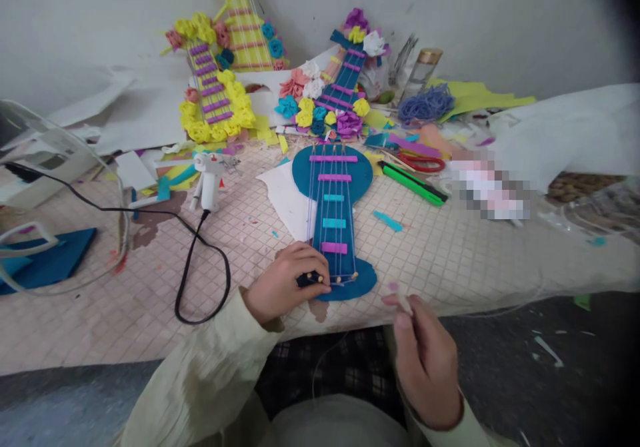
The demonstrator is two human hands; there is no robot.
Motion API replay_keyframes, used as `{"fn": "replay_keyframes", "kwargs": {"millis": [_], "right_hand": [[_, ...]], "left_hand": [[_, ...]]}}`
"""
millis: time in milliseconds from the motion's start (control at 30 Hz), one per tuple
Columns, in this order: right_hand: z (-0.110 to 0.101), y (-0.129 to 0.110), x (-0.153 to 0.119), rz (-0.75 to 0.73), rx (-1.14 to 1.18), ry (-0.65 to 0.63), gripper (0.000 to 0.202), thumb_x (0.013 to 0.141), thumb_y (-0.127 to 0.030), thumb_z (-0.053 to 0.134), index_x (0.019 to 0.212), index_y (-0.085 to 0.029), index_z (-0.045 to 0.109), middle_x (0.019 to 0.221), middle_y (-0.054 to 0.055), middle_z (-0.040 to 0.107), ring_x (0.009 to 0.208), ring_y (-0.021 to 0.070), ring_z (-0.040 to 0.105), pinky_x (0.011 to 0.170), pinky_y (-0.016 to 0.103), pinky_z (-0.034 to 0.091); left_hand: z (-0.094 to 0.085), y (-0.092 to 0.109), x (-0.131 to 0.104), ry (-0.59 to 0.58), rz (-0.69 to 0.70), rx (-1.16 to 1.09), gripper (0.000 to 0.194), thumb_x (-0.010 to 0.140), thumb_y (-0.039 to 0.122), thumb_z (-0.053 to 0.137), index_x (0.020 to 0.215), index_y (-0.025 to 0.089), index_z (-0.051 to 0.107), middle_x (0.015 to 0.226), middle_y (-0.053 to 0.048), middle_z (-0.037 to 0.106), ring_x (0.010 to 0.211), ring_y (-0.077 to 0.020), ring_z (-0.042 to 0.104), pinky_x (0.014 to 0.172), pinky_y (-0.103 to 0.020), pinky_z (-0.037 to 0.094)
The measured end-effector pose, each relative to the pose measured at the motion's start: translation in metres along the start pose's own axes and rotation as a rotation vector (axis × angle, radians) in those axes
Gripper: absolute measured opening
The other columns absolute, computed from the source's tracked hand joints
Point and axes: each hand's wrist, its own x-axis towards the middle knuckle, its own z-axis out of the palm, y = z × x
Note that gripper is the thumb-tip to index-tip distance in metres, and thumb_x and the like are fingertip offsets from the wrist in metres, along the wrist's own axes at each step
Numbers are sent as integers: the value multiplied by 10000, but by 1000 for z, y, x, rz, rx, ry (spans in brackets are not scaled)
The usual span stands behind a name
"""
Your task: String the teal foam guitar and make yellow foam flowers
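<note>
A blue paper guitar [325, 220] lies flat in front of me, with pink and light-blue strips across it. Pale strings run down its length between small pegs at both ends. At its lower left edge, my left hand [290, 277] is closed on it, thumb and fingers pinched beside the bottom pegs. Just right of the guitar, apart from it, my right hand [425, 360] is raised and closed. Between its thumb and fingers sits a small pale piece, too blurred to name. A thin thread hangs below the table edge.
A white hot glue gun [211, 184] stands left, its black cord looping forward. Right are a green utility knife [413, 184], red-handled scissors [423, 162] and purple yarn [425, 104]. Flower-trimmed paper instruments [217, 97] lean at the wall. Paper scraps litter the patterned tablecloth [440, 260].
</note>
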Motion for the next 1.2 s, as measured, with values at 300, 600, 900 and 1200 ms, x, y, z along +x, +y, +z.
{"fn": "replay_keyframes", "kwargs": {"millis": [300,600,900,1200], "right_hand": [[-9,13,-12,-68,-62,-192,85,825,-265,506,846,-186,530,659,0,618,548,107,583,531,199,446],[-19,24,20,-251,-207,-207,112,817,-282,530,776,-178,542,676,12,622,569,118,580,567,230,424],[-20,31,32,-245,-201,-273,111,827,-277,513,766,-190,546,699,27,635,597,132,591,563,242,429],[-27,26,50,-74,-134,-419,146,809,-328,521,754,-220,602,687,-26,661,623,119,618,564,217,451]], "left_hand": [[1,-2,-1,9,9,9,68,755,233,612,787,175,595,855,-25,628,883,-160,522,845,-311,384],[1,-2,-1,9,22,-1,33,758,192,604,776,172,586,829,-18,621,850,-149,527,831,-305,386],[1,-3,1,13,40,-19,67,757,230,613,775,166,603,822,-28,628,838,-151,539,822,-312,390],[1,-3,1,10,40,-8,70,753,233,619,780,170,606,826,-23,625,841,-148,536,825,-307,391]]}}
